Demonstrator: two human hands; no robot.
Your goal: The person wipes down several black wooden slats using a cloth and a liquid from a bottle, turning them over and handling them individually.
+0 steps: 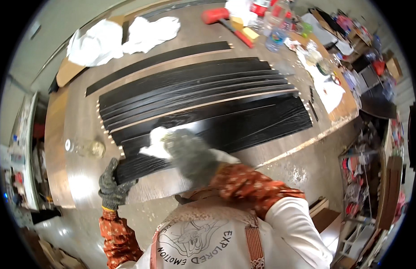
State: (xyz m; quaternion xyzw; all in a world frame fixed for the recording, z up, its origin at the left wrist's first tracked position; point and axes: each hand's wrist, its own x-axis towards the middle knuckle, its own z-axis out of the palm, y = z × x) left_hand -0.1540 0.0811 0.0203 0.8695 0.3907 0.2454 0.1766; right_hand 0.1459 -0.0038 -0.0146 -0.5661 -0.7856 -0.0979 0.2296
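— What were the black boards (203, 96) like?
— Wood, glossy with visible grain. The surface (78, 121) was smooth brown wood; gloves knitted grey; the cloth (156, 141) soft white, at six o'clock.

Bare tabletop (82, 112) left of the black boards (208, 98).

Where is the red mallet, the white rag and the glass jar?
red mallet (215, 15): head view, on its red head.
white rag (155, 142): head view, on its left part.
glass jar (86, 148): head view, on its side.
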